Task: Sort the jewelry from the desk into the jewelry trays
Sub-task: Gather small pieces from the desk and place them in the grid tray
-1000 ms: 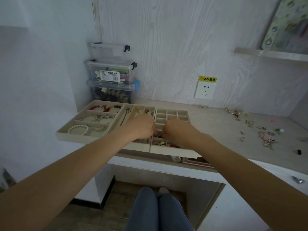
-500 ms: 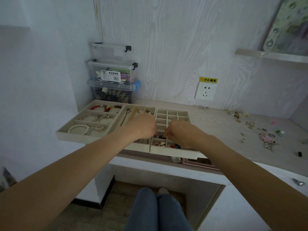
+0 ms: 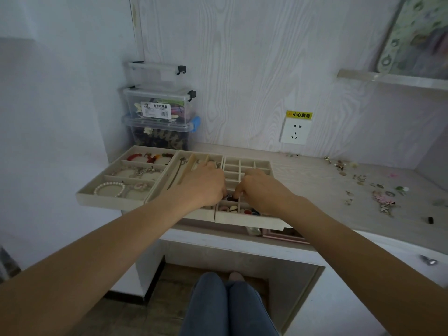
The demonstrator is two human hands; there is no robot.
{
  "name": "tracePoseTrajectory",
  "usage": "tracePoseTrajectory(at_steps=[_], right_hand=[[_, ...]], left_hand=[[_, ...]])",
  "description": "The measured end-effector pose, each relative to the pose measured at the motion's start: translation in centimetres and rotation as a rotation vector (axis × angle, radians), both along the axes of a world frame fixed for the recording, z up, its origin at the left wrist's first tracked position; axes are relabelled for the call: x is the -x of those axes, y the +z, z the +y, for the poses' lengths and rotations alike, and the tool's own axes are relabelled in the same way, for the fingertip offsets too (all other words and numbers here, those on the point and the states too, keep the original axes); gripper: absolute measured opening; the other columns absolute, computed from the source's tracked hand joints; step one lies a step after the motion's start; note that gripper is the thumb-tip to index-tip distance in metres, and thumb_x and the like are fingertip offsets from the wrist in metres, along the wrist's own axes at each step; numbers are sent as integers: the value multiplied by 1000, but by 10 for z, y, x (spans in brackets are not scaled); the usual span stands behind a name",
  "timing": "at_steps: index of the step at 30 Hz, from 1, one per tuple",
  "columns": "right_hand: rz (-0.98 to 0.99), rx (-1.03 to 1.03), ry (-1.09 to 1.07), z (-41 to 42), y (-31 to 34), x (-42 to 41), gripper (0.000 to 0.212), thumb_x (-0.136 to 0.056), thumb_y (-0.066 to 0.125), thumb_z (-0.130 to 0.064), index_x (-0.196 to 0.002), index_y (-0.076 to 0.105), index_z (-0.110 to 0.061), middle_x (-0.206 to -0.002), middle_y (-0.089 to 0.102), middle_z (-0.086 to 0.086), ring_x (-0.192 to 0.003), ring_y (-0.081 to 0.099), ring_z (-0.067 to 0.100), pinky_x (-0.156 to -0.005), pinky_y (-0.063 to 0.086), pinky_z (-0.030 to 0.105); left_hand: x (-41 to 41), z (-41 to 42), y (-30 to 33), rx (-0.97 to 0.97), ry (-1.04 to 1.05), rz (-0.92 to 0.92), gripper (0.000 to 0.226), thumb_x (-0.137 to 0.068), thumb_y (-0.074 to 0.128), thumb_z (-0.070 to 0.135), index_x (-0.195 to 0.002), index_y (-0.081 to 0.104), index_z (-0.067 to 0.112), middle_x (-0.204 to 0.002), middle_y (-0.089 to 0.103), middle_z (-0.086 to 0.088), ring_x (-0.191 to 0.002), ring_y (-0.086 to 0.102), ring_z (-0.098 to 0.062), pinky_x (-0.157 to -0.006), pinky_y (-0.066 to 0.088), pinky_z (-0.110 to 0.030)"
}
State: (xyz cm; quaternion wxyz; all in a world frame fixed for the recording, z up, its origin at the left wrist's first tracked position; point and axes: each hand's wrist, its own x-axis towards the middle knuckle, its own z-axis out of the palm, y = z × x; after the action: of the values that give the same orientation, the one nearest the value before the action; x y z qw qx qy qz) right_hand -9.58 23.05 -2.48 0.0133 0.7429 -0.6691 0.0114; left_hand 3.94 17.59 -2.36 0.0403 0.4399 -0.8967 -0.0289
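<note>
A pearl bracelet (image 3: pixel 109 188) lies in the left tray (image 3: pixel 97 194). The left hand (image 3: pixel 203 184) and right hand (image 3: pixel 263 190) meet over the small-box tray (image 3: pixel 247 220), fingers curled on a tiny dark piece (image 3: pixel 229 197). More jewelry (image 3: pixel 383 198) is scattered on the desk (image 3: pixel 315 187).

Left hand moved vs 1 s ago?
Yes, slightly: the left hand has edged toward the near end of the beige small-compartment jewelry tray, closing on the right hand.

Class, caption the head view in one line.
Both hands work a small item into the gridded jewelry tray.
</note>
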Motion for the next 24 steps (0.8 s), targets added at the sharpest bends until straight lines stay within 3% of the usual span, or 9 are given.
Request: tracePoseTrajectory(at_steps=[3,8,12,18,24], right_hand=[[-23,-16,-7,-1,-1,1,42,-93,42,1,-123,62,-22,-119,47,11,-118,41,26,-92,38,31],[-152,2,-33,-2,0,13,48,-89,42,9,-122,61,-20,-129,47,12,-126,38,27,-104,34,36],[-223,72,-78,11,10,33,51,-88,38,12,-126,58,-15,-135,47,10,-124,42,22,-99,33,26],[-298,137,-213,41,17,83,49,-91,34,6,-131,52,-16,-144,40,4,-134,34,18,-107,24,24],[-355,174,-445,80,18,160,52,-90,32,11,-132,50,-15,-146,39,5,-134,35,20,-106,25,24]], left_hand=[[1,0,-1,-11,0,25,30,-91,53,18,-119,64,19,-140,39,-10,-133,28,-25,-109,29,-39],[-1,4,10,-77,-35,142,32,-90,56,18,-122,62,22,-141,42,-8,-133,33,-21,-107,30,-34],[8,10,23,-118,-84,237,27,-90,58,24,-116,64,19,-127,56,-2,-111,51,-12,-94,39,-27],[63,22,35,-231,-211,342,22,-93,55,23,-110,67,16,-114,65,3,-87,53,-3,-73,38,-13],[152,36,48,-257,-319,358,19,-89,54,18,-98,70,14,-99,67,-2,-89,58,-14,-75,40,-20]])
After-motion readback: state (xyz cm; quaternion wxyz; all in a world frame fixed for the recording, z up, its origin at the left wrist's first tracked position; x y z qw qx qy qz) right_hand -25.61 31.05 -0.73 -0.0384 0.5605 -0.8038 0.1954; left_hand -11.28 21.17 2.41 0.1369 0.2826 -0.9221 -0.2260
